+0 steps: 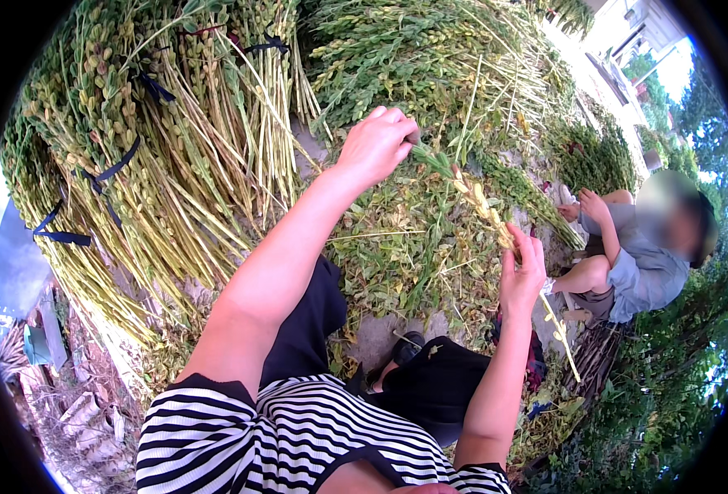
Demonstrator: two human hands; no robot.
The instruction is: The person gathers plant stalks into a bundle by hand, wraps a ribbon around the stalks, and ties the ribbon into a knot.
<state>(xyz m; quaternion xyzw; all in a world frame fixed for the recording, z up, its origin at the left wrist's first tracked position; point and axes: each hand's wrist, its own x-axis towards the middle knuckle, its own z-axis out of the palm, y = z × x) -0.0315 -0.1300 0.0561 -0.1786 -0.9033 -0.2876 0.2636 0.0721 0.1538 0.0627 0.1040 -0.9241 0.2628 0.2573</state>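
A single sesame stalk stretches between my two hands, above the leaf litter. Yellow pods line its middle, and its tip is green. My left hand is closed at the green tip, the fingertips partly hidden behind the knuckles. Lower down, my right hand pinches the stalk between thumb and fingers. Below that hand, the thin bare end with a few pods hangs out to the right.
Sheaves of sesame, tied with dark cloth strips, lean at the left. Loose cut stalks are heaped ahead. Fallen leaves cover the ground. A person sits at the right, hands near a green bundle, beside piled sticks.
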